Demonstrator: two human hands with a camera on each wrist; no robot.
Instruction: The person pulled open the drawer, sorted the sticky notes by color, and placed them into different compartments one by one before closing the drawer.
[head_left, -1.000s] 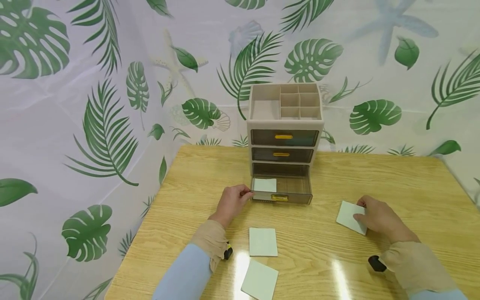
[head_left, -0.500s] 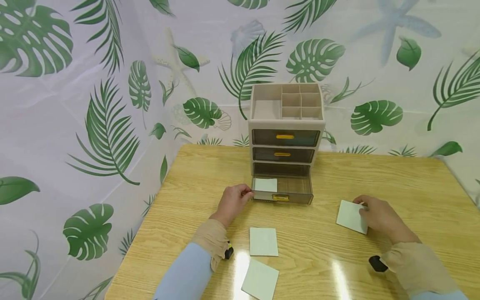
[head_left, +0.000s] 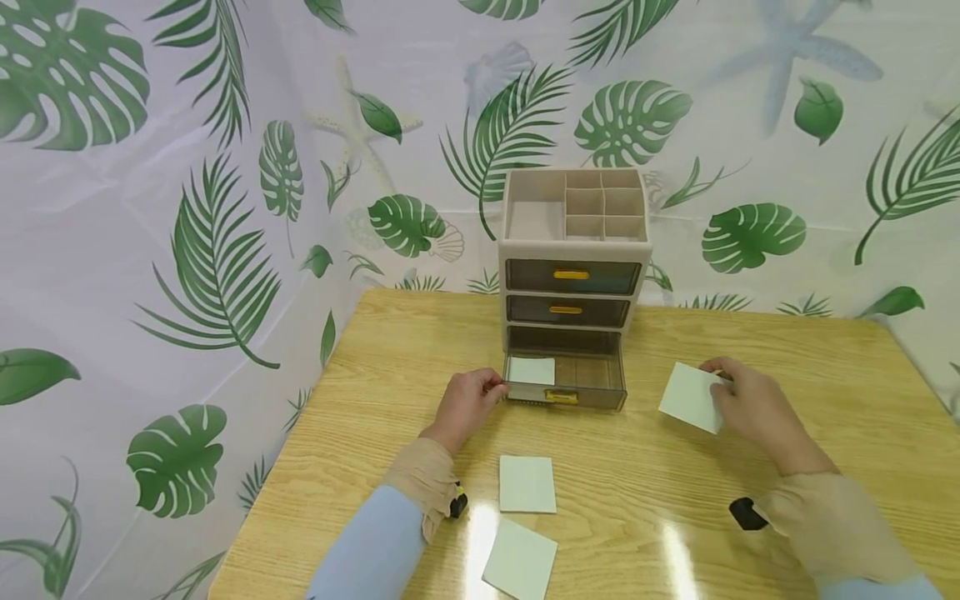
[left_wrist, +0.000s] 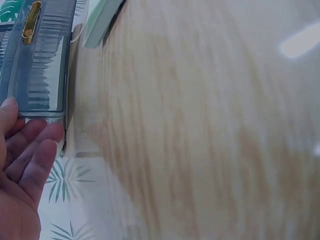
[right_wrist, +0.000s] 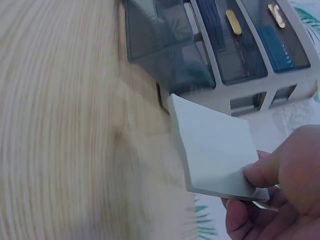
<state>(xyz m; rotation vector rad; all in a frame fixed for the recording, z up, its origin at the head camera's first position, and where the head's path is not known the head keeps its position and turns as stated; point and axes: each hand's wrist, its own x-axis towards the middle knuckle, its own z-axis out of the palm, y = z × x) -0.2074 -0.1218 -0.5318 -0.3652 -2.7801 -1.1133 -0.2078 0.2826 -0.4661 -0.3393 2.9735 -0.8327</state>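
My right hand point(head_left: 761, 408) pinches a pale green pad of sticky notes point(head_left: 688, 397) by its right edge, thumb on top, raised off the table and right of the open drawer. In the right wrist view that pad point(right_wrist: 215, 150) looks thick and square. My left hand point(head_left: 467, 406) holds the front left corner of the bottom drawer point(head_left: 600, 397), which is pulled out; the thumb point(left_wrist: 7, 115) touches the drawer corner. Inside the drawer's left side lies another pale pad point(head_left: 532, 371). Two more pads, one point(head_left: 527, 484) behind the other point(head_left: 520, 560), lie on the table.
The beige desktop organizer point(head_left: 574, 249) stands at the back of the wooden table point(head_left: 420, 333), its upper two drawers closed and open compartments point(head_left: 603, 202) on top. A leaf-patterned cloth point(head_left: 420, 108) hangs behind and at the left.
My right hand has gripped the pad and lifted it off the table, slightly forward and to the left. My left hand has stayed at the drawer corner.
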